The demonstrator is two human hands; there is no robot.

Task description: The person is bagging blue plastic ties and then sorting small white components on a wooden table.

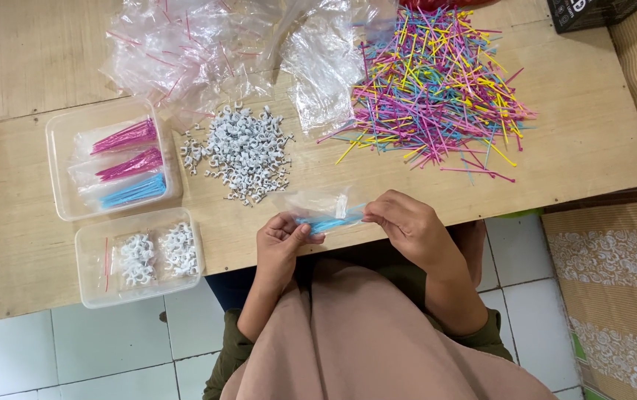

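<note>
While only the head camera gives a view, it looks straight down on a person seated at a low wooden table (555,141), with a pale cloth over the lap. Both hands meet at the table's near edge. The left hand (283,238) pinches one end of a small clear bag (326,210) between thumb and fingers, and the right hand (406,222) pinches the other end, fingers pressed together on the plastic. Inside the bag lies a bundle of blue ties (327,222), held level between the two hands, just above the table's edge.

On the table's far right spreads a large loose heap of mixed ties (437,89) in pink, yellow, blue and green, still unsorted. Beside it, toward the middle, lie crumpled empty bags (207,52) and, nearer the person, a pile of white clips (243,152), also loose.

At the left stand two clear trays. The far tray (59,137) holds three filled bags: two of pink ties (127,137) and one of blue ties. The near tray (90,255) holds two bags of white clips (157,255).

Judging from this, the packing looks to be at an early stage: five bags lie finished in the trays and a sixth is in hand, not yet set down, while most ties and clips remain loose. Whether the held bag is sealed cannot be told.
</note>
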